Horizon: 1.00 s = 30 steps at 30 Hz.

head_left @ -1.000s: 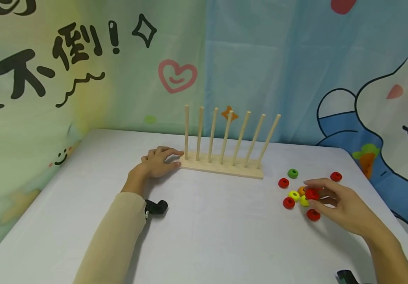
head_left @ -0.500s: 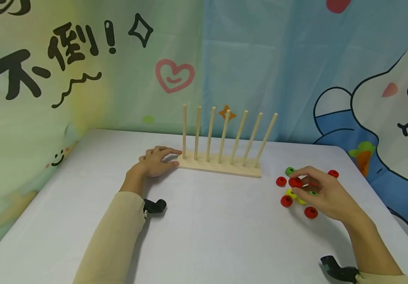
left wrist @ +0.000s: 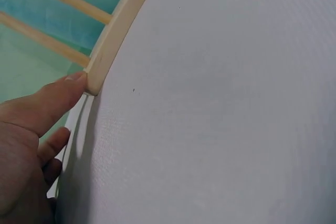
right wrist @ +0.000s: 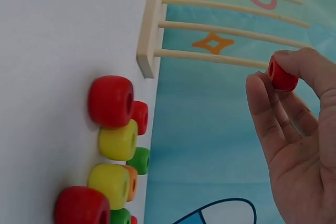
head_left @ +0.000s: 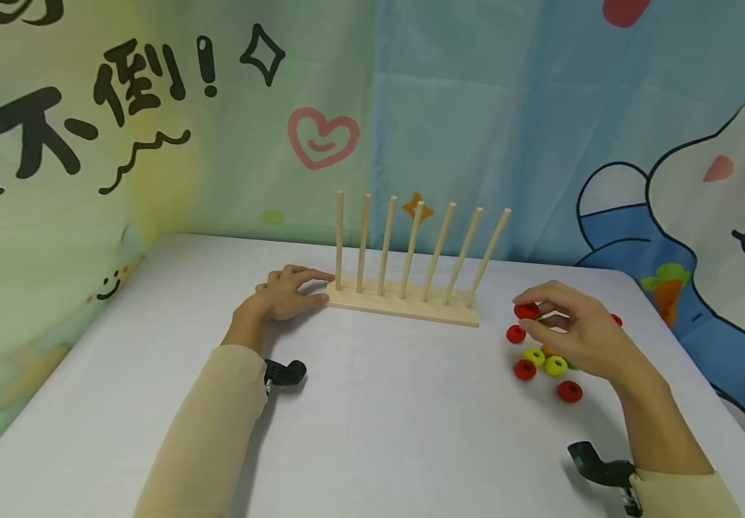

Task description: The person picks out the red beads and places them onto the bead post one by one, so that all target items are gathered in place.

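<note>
A pale wooden peg stand [head_left: 404,306] with several upright pegs is at the back middle of the table. At its left end, my left hand [head_left: 286,296] grips the base between thumb and index finger. The thumb [left wrist: 60,95] meets the base's corner in the left wrist view. My right hand [head_left: 576,327] pinches a red bead [head_left: 527,311] between thumb and fingertips, raised over the right side of the table. In the right wrist view, the bead [right wrist: 283,75] overlaps the tip of a peg, its hole facing left. The pegs bear no beads.
Below the right hand lie loose beads: a yellow bead [head_left: 556,366], a red bead [head_left: 525,370], another red bead [head_left: 569,391], and several more, some partly hidden. A printed cloth [head_left: 450,108] hangs behind the white table [head_left: 398,424]. Both wrists carry black camera mounts.
My right hand has carried the red bead left and away from me, from over the bead group toward the stand. The left hand stays at the stand's end.
</note>
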Each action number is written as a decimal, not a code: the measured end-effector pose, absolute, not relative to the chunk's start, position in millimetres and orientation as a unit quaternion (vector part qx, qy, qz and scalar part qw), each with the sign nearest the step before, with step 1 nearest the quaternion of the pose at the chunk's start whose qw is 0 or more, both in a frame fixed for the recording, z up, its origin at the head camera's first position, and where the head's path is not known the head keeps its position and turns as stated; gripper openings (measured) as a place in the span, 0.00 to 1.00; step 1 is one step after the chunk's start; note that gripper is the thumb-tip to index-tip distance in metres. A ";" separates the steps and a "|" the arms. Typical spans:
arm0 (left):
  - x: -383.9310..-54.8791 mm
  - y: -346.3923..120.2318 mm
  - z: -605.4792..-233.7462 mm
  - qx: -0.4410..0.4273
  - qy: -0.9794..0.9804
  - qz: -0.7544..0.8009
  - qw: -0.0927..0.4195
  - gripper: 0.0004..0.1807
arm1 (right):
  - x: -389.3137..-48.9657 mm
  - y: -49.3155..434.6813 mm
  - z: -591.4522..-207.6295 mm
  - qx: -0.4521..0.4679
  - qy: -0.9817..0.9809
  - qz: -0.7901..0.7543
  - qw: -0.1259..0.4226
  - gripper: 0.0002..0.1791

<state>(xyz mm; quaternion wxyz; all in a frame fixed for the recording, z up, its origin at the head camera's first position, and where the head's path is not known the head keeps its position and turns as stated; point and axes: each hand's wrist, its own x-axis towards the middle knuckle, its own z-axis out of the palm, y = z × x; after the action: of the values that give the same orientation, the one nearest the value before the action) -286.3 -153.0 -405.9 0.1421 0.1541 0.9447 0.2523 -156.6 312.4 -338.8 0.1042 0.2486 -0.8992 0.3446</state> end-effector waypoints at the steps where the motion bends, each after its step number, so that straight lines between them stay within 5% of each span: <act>1: -286.3 -152.2 -405.3 0.155 0.944 0.254 0.143 0.29 | -157.6 312.5 -337.7 0.249 -0.900 0.342 0.107 0.22; 30: -286.3 -149.4 -403.9 0.140 0.951 0.235 0.142 0.30 | -187.4 269.4 -329.1 0.238 -0.891 0.373 0.098 0.18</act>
<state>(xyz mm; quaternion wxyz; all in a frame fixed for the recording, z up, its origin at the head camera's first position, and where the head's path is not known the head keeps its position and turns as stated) -286.3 -149.4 -403.9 0.1423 0.1397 0.9512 0.2353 -187.4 269.4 -329.1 0.0975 0.2383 -0.8913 0.3731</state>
